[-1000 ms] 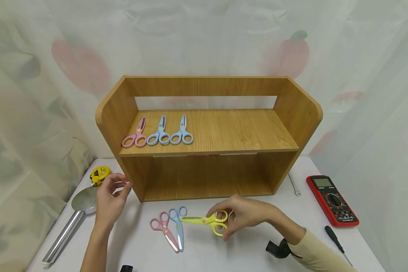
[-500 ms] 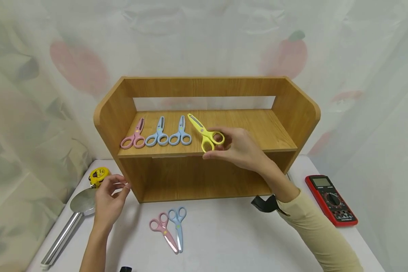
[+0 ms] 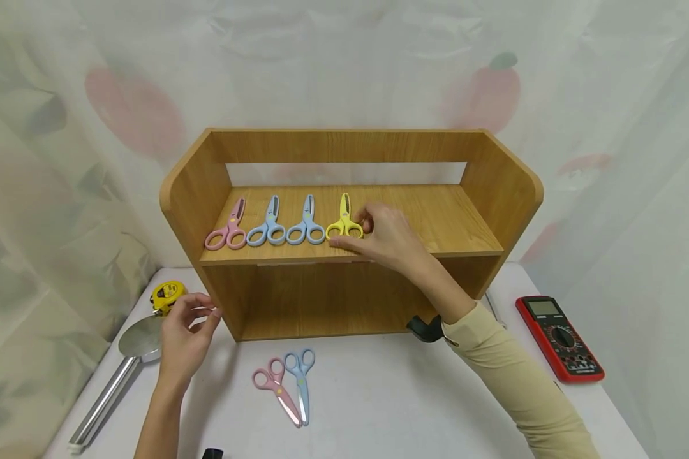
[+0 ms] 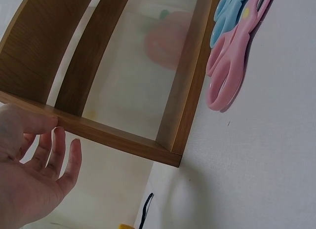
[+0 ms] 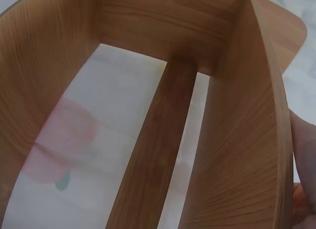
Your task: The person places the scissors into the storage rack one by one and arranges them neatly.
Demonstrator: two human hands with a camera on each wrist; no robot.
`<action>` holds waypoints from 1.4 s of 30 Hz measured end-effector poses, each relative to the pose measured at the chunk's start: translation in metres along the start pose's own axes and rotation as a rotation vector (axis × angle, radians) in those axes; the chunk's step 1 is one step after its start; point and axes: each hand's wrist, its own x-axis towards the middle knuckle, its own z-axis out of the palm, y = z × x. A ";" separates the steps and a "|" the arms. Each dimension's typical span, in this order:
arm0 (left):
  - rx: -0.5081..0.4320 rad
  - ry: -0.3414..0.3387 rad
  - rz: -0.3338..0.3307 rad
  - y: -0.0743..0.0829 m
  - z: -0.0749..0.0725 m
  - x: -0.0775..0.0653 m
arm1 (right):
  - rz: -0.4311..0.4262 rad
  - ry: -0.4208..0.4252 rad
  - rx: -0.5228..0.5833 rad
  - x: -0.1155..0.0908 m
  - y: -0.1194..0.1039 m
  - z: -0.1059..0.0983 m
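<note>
Yellow scissors (image 3: 345, 220) lie on the top shelf, blades toward the back, at the right end of a row with pink scissors (image 3: 228, 231) and two pairs of blue scissors (image 3: 267, 224). My right hand (image 3: 387, 237) holds their handle loops between thumb and fingers; in the right wrist view only part of this hand shows behind the wood. Loosely bent, my left hand (image 3: 187, 335) stays by the wooden shelf unit's (image 3: 344, 257) left side, its thumb at the panel edge in the left wrist view. Another pink pair (image 3: 278, 392) and another blue pair (image 3: 301, 386) lie on the table.
Left of the unit are a yellow tape measure (image 3: 168, 296) and a metal strainer-like tool with a long handle (image 3: 115, 389). A red multimeter (image 3: 560, 339) lies at the right. The right forearm crosses in front of the lower compartment, partly hiding a wrench (image 3: 496, 312).
My right hand has lifted the yellow scissors from the table to the top shelf, turned them blades-back and lowered them beside the blue pair. The left hand has stayed put.
</note>
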 end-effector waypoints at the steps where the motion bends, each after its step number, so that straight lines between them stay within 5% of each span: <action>1: 0.005 0.000 -0.001 0.000 0.000 0.000 | -0.003 0.009 0.003 0.000 0.000 0.000; 7: 0.013 -0.002 -0.012 0.000 0.000 0.000 | -0.037 0.063 0.112 -0.012 0.000 -0.003; 14: 0.003 0.002 -0.014 -0.001 0.000 0.001 | -0.337 0.120 0.276 -0.052 -0.003 0.008; 19: -0.006 0.001 -0.017 -0.001 0.000 0.001 | -0.422 -0.037 0.347 -0.080 0.000 0.037; 26: -0.010 0.008 -0.010 -0.003 0.000 0.001 | -0.238 -0.458 0.389 -0.103 0.020 0.109; 30: -0.003 0.001 -0.002 -0.001 -0.001 0.001 | -0.197 -0.623 0.298 -0.109 0.033 0.150; 36: 0.020 -0.009 0.002 0.001 -0.001 0.000 | -0.275 -0.651 0.083 -0.112 0.039 0.182; 42: 0.030 -0.011 -0.011 0.001 -0.001 -0.001 | -0.296 -0.618 0.013 -0.110 0.038 0.188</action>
